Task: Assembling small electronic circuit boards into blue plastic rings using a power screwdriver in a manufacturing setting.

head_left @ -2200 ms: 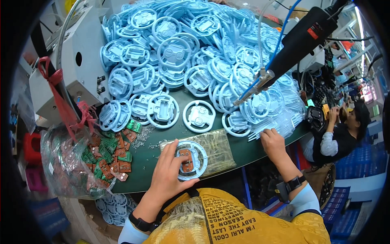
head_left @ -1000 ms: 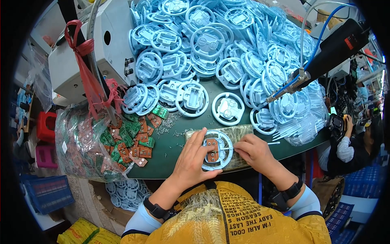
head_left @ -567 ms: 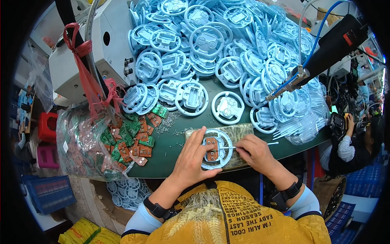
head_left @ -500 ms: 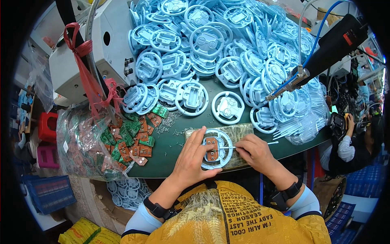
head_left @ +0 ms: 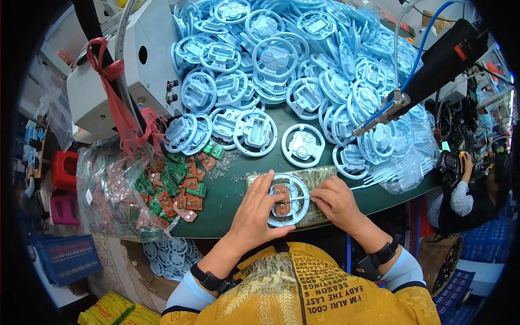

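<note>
My left hand (head_left: 253, 215) grips a light-blue plastic toy steering wheel (head_left: 306, 208) by its left side, thumb at the lower rim and fingers at the upper rim. Set in the wheel's open back is a brown circuit board (head_left: 282, 201). At the wheel's right rim, my right hand (head_left: 340, 203) pinches a thin pale plastic stick (head_left: 355, 188). Part of a pale rod crosses inside the wheel toward the board, and an end pokes out past my right hand. Beneath the wheel lies a yellowish taped pad (head_left: 319, 176).
Light-blue wheels (head_left: 276, 57) are heaped across the back. Green and brown circuit boards (head_left: 172, 184) spill from a clear bag at left, near loose screws (head_left: 222, 162). A screwdriver arm (head_left: 401, 103) reaches in from upper right, above bundled sticks (head_left: 403, 170). A grey machine (head_left: 127, 70) stands far left.
My right hand has shifted slightly, with its fingers closer together at the rim. The pale rod reaches further left inside the wheel, toward the board. My left hand stays put.
</note>
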Demonstrator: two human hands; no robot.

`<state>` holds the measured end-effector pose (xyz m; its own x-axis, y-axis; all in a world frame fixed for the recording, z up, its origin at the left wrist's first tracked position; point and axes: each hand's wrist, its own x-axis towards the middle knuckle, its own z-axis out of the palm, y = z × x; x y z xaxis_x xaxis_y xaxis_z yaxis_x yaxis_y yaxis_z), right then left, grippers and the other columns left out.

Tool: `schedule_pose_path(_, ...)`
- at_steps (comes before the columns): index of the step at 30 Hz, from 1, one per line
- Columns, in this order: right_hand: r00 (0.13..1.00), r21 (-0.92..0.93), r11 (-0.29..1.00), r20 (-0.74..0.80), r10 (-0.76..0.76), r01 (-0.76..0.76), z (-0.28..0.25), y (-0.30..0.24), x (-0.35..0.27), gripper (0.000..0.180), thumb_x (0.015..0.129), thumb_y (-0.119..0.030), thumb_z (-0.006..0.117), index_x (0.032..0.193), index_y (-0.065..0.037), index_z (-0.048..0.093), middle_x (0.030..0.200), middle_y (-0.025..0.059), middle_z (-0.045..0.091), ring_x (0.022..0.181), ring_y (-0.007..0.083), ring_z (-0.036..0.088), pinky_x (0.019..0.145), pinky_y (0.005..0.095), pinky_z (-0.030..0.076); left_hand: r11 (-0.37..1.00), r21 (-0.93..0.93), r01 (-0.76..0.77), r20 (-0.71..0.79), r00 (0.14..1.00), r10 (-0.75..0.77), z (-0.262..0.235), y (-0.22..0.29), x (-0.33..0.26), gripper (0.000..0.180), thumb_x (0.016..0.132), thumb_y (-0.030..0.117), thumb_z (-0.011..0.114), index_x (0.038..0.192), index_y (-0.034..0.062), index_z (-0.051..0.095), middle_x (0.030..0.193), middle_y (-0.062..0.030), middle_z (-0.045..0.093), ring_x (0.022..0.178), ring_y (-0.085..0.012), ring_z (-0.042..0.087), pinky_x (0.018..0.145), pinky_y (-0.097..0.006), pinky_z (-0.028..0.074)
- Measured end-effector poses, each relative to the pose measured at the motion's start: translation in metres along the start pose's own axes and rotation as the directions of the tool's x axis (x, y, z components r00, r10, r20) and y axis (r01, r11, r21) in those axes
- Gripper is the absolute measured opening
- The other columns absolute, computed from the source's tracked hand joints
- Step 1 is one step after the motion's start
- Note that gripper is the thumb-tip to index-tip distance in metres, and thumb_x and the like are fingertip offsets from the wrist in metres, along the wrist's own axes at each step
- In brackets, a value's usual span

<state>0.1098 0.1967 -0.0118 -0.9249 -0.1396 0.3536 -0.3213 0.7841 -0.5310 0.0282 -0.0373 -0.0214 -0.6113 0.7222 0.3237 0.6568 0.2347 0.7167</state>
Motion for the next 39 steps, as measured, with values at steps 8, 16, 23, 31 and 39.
schedule_pose_path(8, 1.0, -0.016, 1.0, 0.006, 0.014, -0.014, 0.001, 0.0, -0.001, 0.021, 0.073, -0.003, 0.075, 0.092, -0.005, 0.067, 0.085, 0.0062, 0.06, 0.08, 0.0267, 0.056, 0.069, 0.0378, 0.044, 1.0, 0.004, 0.012, 0.014, 1.0, -0.013, 0.0, 0.0, 0.0, 0.068, 0.059, 0.028, 0.092, 0.113, 0.0032, 0.059, 0.148, -0.0292, 0.036, 0.136, -0.047, 0.039, 0.11, -0.052, 0.036)
schedule_pose_path(16, 0.639, 0.148, 0.989, -0.763, 0.099, 0.024, -0.123, 0.0, 0.062, 0.042, 0.085, -0.001, 0.06, 0.125, 0.002, 0.048, 0.129, 0.0149, 0.049, 0.115, 0.0218, 0.053, 0.098, 0.0377, 0.042, 1.0, -0.005, -0.006, 0.021, 1.0, 0.006, -0.004, 0.005, 0.003, 0.067, 0.06, 0.029, 0.092, 0.113, 0.0036, 0.06, 0.148, -0.0293, 0.037, 0.136, -0.0473, 0.038, 0.111, -0.052, 0.034)
schedule_pose_path(23, 0.76, 0.569, 0.812, -0.583, 0.288, 0.128, -0.153, -0.012, 0.139, 0.026, 0.089, -0.012, 0.057, 0.11, 0.002, 0.053, 0.092, 0.0122, 0.06, 0.08, 0.0212, 0.062, 0.077, 0.0354, 0.052, 0.996, 0.083, 0.015, 0.055, 0.998, -0.019, -0.012, 0.011, 0.003, 0.061, 0.067, 0.033, 0.088, 0.112, 0.0037, 0.06, 0.143, -0.0302, 0.041, 0.133, -0.0456, 0.041, 0.109, -0.053, 0.035)
schedule_pose_path(31, 0.822, 0.579, 0.794, -0.534, 0.197, 0.186, -0.138, -0.089, 0.149, 0.05, 0.086, -0.02, 0.061, 0.125, 0.007, 0.046, 0.089, 0.0136, 0.057, 0.067, 0.0223, 0.062, 0.06, 0.0337, 0.051, 0.982, 0.189, -0.021, -0.017, 1.0, 0.024, -0.005, 0.01, 0.008, 0.033, 0.081, 0.025, 0.077, 0.104, 0.0043, 0.064, 0.137, -0.0267, 0.05, 0.13, -0.0429, 0.046, 0.107, -0.055, 0.035)
schedule_pose_path(39, 0.846, 0.79, 0.504, -0.497, 0.195, 0.348, -0.117, -0.125, 0.136, 0.029, 0.084, -0.009, 0.06, 0.109, 0.002, 0.048, 0.074, 0.0131, 0.056, 0.058, 0.0203, 0.059, 0.054, 0.0311, 0.051, 0.944, 0.326, -0.048, -0.127, 0.987, 0.094, 0.005, 0.003, 0.005, 0.021, 0.081, 0.018, 0.074, 0.094, 0.0041, 0.065, 0.126, -0.0255, 0.057, 0.123, -0.0396, 0.051, 0.104, -0.056, 0.038)
